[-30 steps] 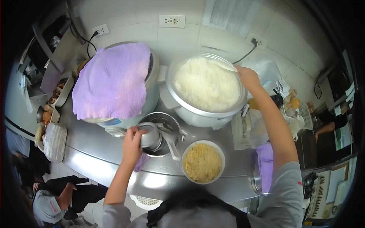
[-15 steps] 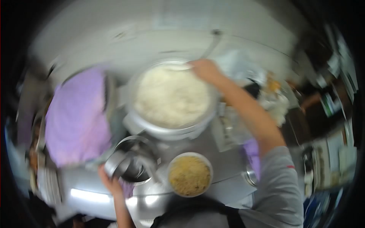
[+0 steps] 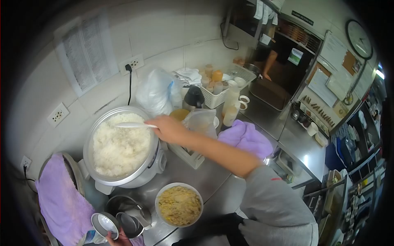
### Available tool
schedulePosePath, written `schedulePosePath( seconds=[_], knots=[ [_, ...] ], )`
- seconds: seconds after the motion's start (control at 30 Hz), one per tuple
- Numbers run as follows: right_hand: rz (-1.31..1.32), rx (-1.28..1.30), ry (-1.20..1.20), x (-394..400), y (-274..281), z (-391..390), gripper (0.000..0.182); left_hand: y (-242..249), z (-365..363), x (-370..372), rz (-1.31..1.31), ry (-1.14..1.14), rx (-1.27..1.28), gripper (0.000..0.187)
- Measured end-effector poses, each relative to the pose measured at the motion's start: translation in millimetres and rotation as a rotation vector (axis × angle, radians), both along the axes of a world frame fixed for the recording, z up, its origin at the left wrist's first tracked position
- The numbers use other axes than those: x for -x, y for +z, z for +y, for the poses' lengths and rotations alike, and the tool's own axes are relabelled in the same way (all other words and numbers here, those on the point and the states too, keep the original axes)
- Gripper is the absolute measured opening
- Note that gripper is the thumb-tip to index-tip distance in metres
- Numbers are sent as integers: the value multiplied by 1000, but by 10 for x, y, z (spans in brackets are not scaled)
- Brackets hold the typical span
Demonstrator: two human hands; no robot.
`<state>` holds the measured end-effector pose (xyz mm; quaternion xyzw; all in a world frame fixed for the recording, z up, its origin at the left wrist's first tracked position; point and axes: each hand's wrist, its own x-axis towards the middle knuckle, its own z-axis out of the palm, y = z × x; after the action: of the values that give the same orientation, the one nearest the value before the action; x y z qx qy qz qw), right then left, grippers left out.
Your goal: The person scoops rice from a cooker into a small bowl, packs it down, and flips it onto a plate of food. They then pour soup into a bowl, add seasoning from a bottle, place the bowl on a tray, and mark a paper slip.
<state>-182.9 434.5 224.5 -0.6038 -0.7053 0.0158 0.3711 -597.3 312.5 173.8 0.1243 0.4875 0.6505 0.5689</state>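
A large round cooker (image 3: 155,158) full of white rice (image 3: 119,147) stands against the wall. My right hand (image 3: 166,128) is closed on the handle of a white paddle (image 3: 133,124), whose blade lies at the top of the rice. At the lower left, my left hand (image 3: 119,238) grips a small metal bowl (image 3: 105,225), tilted so its inside shows. Right beside that hand is a metal pot (image 3: 143,210) with smaller metal ware in it. A white bowl of yellowish-brown food (image 3: 179,205) sits on the steel counter in front of the cooker.
A purple cloth (image 3: 63,201) covers a round container at left; another purple cloth (image 3: 246,139) lies right of my forearm. Behind are a plastic bag (image 3: 158,92), a dark-lidded jug (image 3: 193,98) and a white basket (image 3: 213,99) of bottles. Another person's arm (image 3: 270,63) shows near a tray (image 3: 269,94).
The view has swung to the right and sharpened, bringing the back counter and clock into sight. My right hand still holds the paddle at the rice; the small bowl is now clearly seen in my left hand.
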Motion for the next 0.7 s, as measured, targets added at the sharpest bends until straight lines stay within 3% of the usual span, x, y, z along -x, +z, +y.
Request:
schedulePosePath(
  seconds=[0.13, 0.2, 0.27, 0.37, 0.43, 0.67, 0.7],
  knots=[
    [194, -43, -45, 8, -313, -812, 28, -15, -105, 24, -149, -52, -167, 63],
    [388, 250, -71, 65, -228, -1235, 28, 62, -118, -45, -192, -41, -196, 62],
    [793, 393, -93, 134, -273, -1586, 28, -47, -54, 22, -184, -74, -227, 62],
    [794, 409, -165, 93, -326, -1943, 31, 3, -64, -20, -165, -80, -221, 59],
    [630, 257, -169, -14, -480, -2092, 29, -52, -6, 8, -95, -110, -222, 57],
    [584, 202, -280, -191, -566, -2494, 32, -172, 124, 90, 600, -97, 132, 50],
    [583, 217, -279, -189, -557, -2533, 31, -109, 91, 90, 1381, -69, 345, 47]
  ],
)
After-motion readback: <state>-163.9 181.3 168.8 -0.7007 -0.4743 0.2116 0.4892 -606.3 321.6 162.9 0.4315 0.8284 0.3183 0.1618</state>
